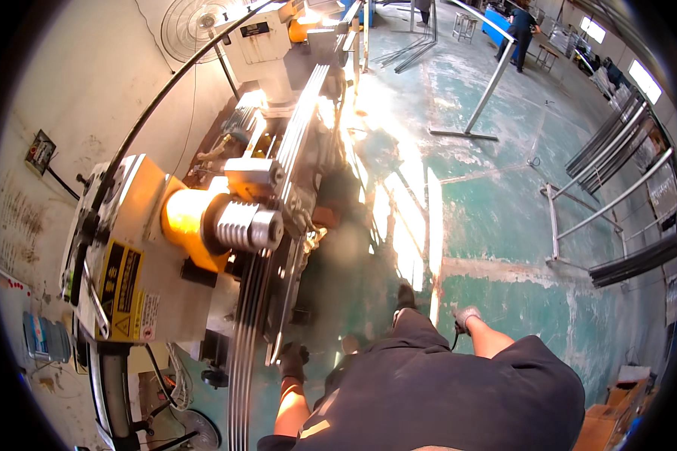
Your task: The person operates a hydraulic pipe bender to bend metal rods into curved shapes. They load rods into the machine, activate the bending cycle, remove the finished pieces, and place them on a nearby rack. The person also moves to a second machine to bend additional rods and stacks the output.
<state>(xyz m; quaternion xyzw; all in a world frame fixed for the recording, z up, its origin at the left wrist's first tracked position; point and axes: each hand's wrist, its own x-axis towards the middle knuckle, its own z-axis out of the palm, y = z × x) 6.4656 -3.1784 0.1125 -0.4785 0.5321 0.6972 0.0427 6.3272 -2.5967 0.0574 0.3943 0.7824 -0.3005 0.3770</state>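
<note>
**Grey metal strips steadied at the machine**

Grey metal profile strips (259, 323) run lengthwise through the machine, from near to far, past an orange motor housing (182, 222) with a ribbed silver pulley (248, 227). The gloved left hand (293, 362) is closed on the near end of the bundle, apparently to keep the long strips aligned in their guide. The gloved right hand (466, 317) hangs apart at the person's right, over the green floor (504, 225); whether it is open or grips something I cannot tell.
</note>
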